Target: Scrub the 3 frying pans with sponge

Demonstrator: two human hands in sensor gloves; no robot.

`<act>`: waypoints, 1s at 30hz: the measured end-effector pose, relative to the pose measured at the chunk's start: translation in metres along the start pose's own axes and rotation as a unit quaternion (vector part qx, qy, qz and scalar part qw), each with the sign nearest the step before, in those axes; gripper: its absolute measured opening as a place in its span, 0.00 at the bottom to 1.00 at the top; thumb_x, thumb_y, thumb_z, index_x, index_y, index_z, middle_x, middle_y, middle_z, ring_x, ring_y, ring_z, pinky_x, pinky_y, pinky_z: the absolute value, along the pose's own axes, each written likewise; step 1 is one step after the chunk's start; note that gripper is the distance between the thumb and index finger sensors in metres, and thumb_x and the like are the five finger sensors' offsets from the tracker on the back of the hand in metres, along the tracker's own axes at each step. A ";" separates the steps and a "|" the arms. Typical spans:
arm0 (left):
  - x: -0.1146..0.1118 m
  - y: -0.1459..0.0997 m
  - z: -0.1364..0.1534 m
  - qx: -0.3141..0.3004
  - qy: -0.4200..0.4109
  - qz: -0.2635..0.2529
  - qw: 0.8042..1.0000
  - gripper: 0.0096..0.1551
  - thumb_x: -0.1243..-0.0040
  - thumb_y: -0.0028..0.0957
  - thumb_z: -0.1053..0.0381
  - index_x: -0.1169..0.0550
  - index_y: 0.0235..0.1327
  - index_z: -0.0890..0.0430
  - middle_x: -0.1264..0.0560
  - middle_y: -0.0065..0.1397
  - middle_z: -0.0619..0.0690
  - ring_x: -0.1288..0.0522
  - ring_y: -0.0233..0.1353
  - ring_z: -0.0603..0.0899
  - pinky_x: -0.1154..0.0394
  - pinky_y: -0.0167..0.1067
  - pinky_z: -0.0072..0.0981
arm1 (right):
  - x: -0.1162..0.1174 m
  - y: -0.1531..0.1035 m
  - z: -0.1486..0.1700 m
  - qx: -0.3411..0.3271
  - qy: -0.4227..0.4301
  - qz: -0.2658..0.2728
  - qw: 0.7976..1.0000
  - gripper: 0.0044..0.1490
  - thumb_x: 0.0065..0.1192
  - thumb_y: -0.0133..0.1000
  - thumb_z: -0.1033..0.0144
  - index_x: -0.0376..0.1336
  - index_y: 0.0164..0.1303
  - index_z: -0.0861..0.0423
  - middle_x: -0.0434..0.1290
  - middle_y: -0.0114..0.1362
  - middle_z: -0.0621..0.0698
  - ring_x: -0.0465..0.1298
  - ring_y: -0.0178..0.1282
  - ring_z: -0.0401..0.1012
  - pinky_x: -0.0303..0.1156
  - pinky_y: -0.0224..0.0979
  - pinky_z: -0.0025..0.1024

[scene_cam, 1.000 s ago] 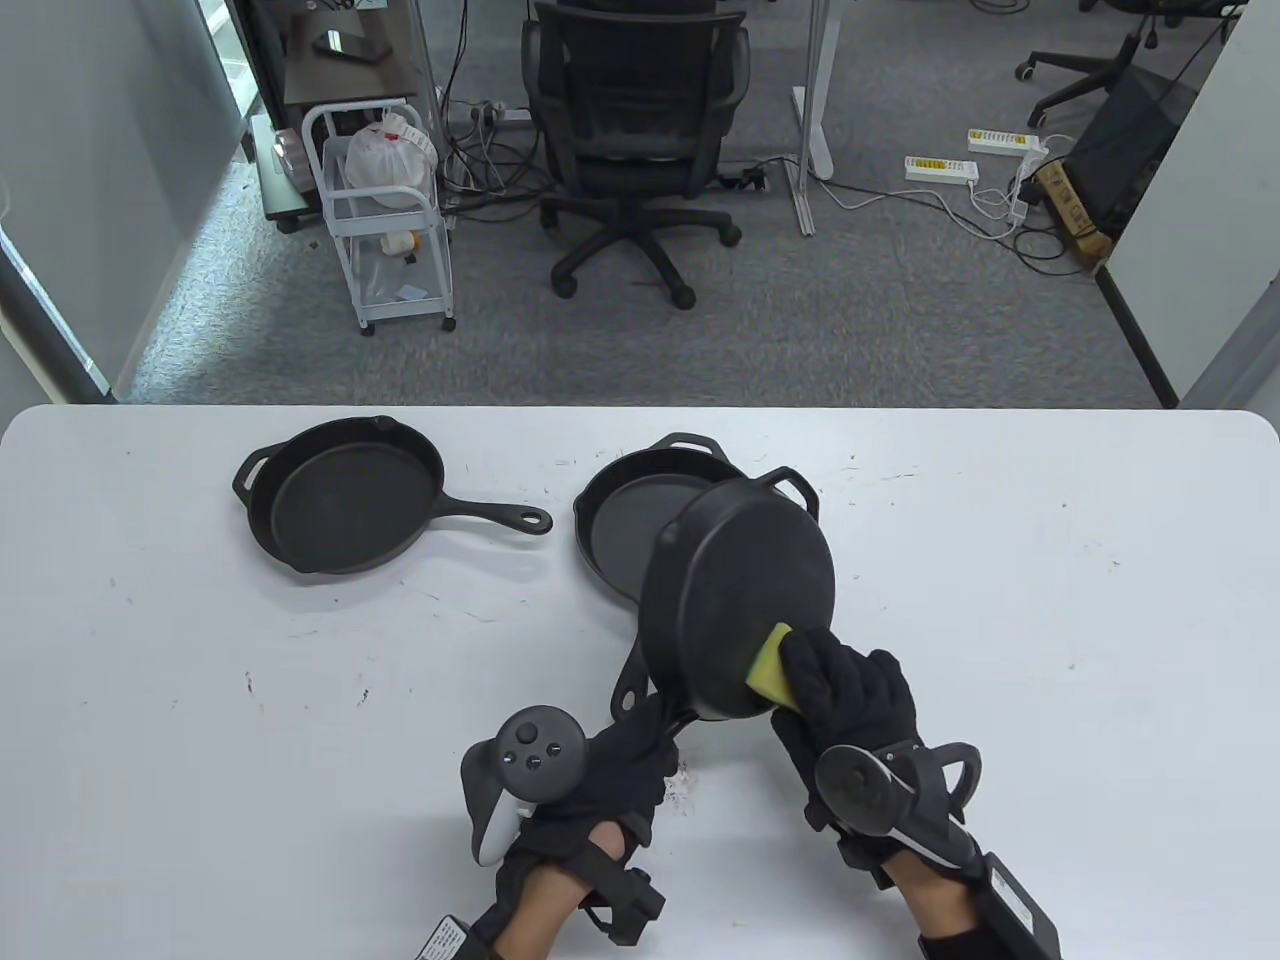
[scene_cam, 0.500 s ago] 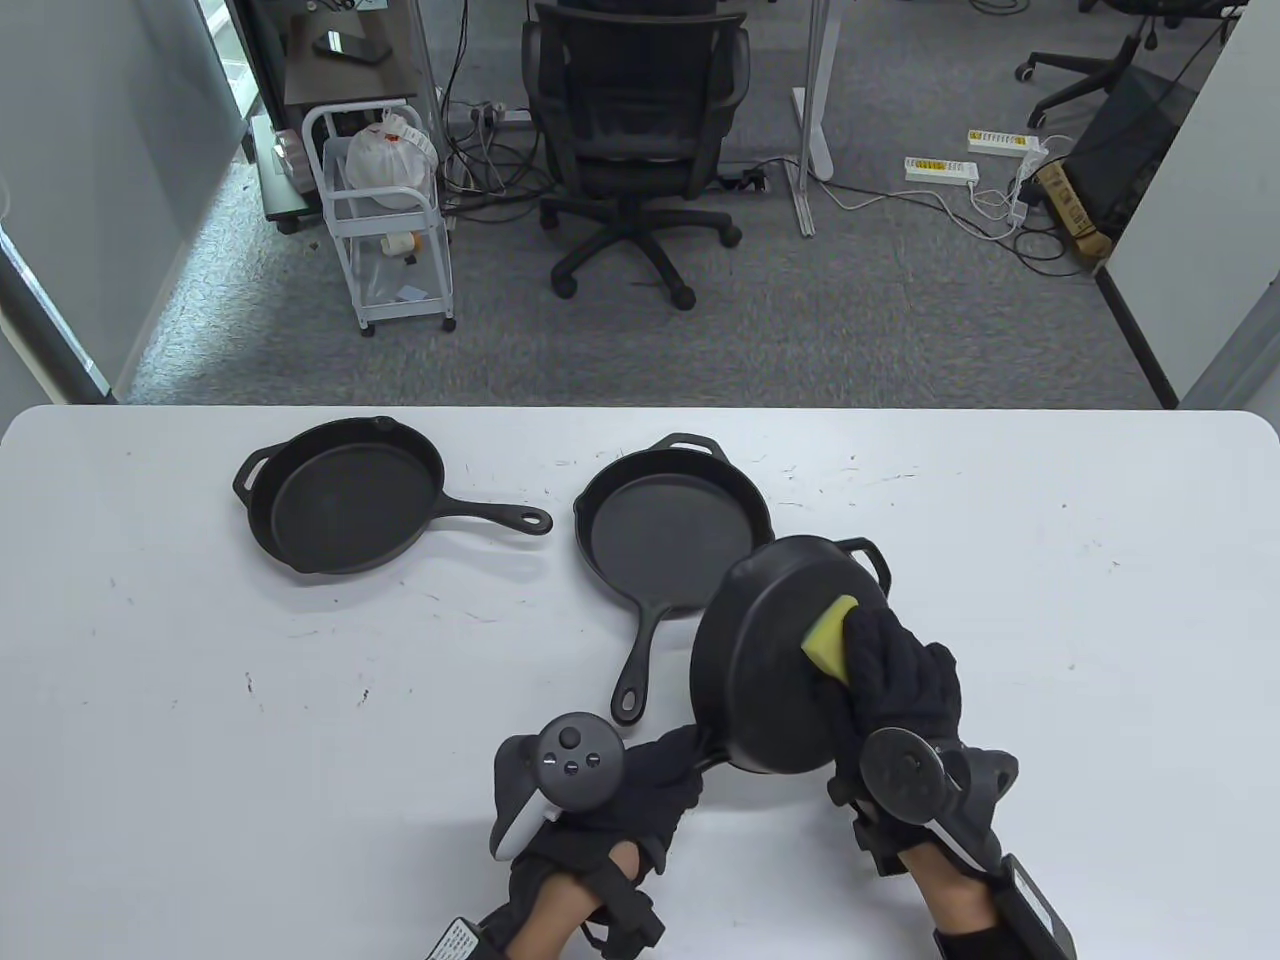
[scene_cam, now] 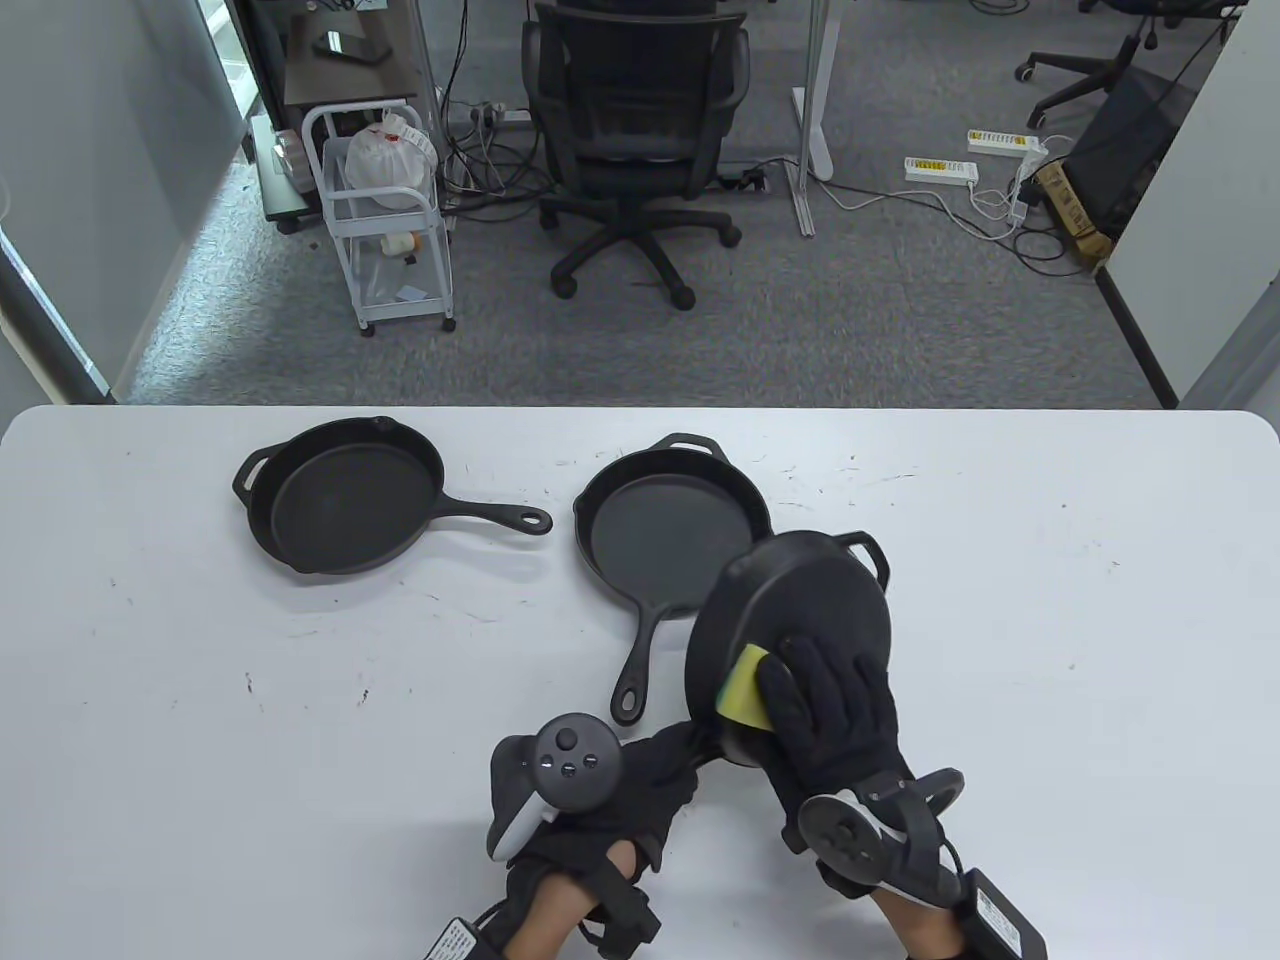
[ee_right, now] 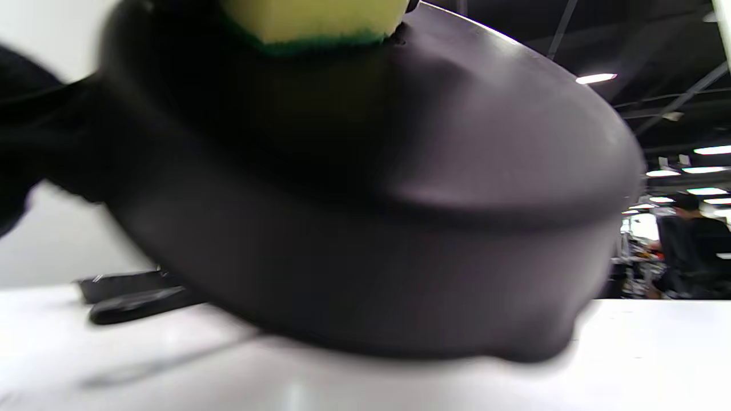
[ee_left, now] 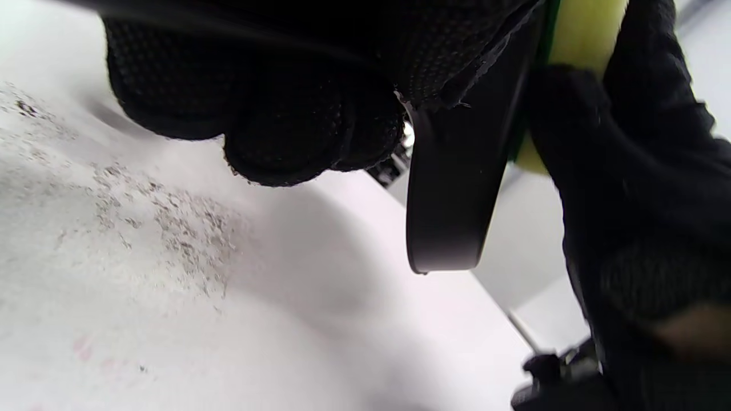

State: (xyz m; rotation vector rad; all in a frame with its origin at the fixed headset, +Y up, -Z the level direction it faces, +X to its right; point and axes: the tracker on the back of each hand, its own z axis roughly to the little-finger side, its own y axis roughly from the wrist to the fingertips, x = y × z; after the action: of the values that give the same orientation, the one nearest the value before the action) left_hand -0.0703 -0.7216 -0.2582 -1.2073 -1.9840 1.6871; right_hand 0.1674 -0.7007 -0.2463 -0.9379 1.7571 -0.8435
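The left hand (scene_cam: 640, 790) grips an upturned cast-iron frying pan (scene_cam: 800, 620); the right hand (scene_cam: 830, 710) presses a sponge (scene_cam: 740, 690) on its underside. Two pans near the table's far edge (scene_cam: 340, 510) (scene_cam: 670, 520) probably wait.

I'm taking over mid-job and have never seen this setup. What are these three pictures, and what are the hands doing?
There is no robot: these are a person's hands in black sensor gloves with trackers strapped on.

The table view looks down on a white table. The other two pictures come from cameras on the wrists.

Two black cast-iron frying pans lie on the table, one at far left, one in the middle.

The left hand grips the handle of a third black pan, turned bottom up. The right hand presses a yellow-and-green sponge against its underside.
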 end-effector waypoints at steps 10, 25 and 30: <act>0.004 -0.001 0.004 -0.002 0.023 -0.025 0.999 0.34 0.32 0.50 0.52 0.20 0.72 0.58 0.12 0.56 0.55 0.11 0.45 0.55 0.14 0.47 0.52 | 0.014 0.009 0.050 0.127 0.030 -0.046 0.990 0.48 0.54 0.52 0.46 0.36 0.78 0.36 0.52 0.86 0.50 0.64 0.81 0.51 0.50 0.81 0.61; 0.040 -0.007 0.008 0.055 0.015 -0.193 0.980 0.36 0.28 0.48 0.51 0.21 0.72 0.58 0.16 0.62 0.59 0.15 0.51 0.57 0.16 0.51 0.54 | 0.024 0.011 0.061 0.152 0.032 -0.087 0.984 0.47 0.55 0.52 0.46 0.39 0.78 0.37 0.55 0.85 0.51 0.67 0.78 0.51 0.51 0.81 0.61; 0.061 0.006 0.005 0.079 0.074 -0.250 0.962 0.37 0.27 0.47 0.51 0.21 0.72 0.57 0.17 0.63 0.58 0.15 0.51 0.57 0.16 0.50 0.54 | 0.026 0.011 0.062 0.155 0.029 -0.095 0.983 0.47 0.55 0.52 0.46 0.39 0.78 0.37 0.55 0.85 0.51 0.67 0.78 0.50 0.51 0.81 0.61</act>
State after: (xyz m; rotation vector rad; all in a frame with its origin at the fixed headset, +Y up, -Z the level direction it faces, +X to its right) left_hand -0.1085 -0.6803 -0.2837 -0.6754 -1.8234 1.4179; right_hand 0.2156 -0.7266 -0.2867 -0.8877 1.5423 -1.2384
